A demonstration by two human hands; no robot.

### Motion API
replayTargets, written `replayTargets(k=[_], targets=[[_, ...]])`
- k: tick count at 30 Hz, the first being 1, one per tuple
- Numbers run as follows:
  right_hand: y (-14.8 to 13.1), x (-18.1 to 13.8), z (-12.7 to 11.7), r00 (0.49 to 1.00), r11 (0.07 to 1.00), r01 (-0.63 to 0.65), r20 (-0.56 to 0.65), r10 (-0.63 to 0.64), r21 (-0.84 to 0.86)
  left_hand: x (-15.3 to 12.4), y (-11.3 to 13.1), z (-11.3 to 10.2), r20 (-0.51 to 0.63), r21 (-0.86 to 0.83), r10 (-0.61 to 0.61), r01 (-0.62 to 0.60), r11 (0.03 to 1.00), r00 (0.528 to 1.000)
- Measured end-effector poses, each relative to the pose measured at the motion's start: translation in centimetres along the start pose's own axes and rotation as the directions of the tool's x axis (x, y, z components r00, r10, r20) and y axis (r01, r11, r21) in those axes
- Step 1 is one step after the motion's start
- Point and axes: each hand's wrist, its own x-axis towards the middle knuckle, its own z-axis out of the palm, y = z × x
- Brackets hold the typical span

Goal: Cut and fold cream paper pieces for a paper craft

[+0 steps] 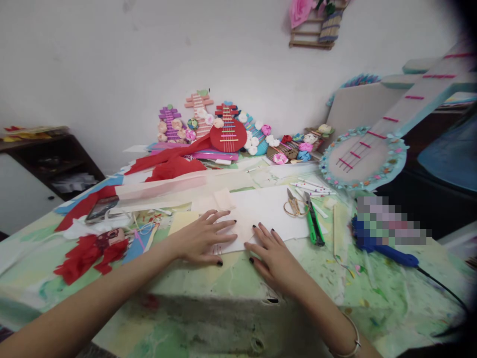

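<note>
Fingers (223,225) of the left hand (199,239) spread wide, palm down, over a white sheet (268,206) at center frame. The right hand (274,258) lies flat and less spread, fingertips at the sheet's near edge. The sheet is smooth, flat and elongated. A pale, thin layer appears to overlie it between the hands; its outline is hard to resolve. Gold-handled scissors (293,200) and a green-and-black cutter (315,223) lie toward the sheet's right end. Mottled green tablecloth (231,278) extends beneath; crumpled red material (76,258) occupies lower left.
</note>
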Motion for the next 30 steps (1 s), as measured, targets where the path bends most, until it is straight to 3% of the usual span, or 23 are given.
replayTargets(k=[16,24,30], targets=[[0.0,-0.1,-0.2,1.0,1.0,-0.015,0.007,0.015,0.015,-0.8,-1.5,0.1,0.04,-0.034,-0.038,0.039,0.999,0.998],[-0.3,0.0,-0.3,1.0,1.0,-0.017,0.011,0.017,-0.003,-1.0,-1.2,1.2,-0.126,-0.081,-0.091,0.082,0.993,0.988],[-0.2,-0.1,-0.1,1.0,0.999,-0.02,0.007,0.02,-0.033,1.0,0.1,1.5,-0.047,-0.11,-0.053,0.048,0.993,0.998]])
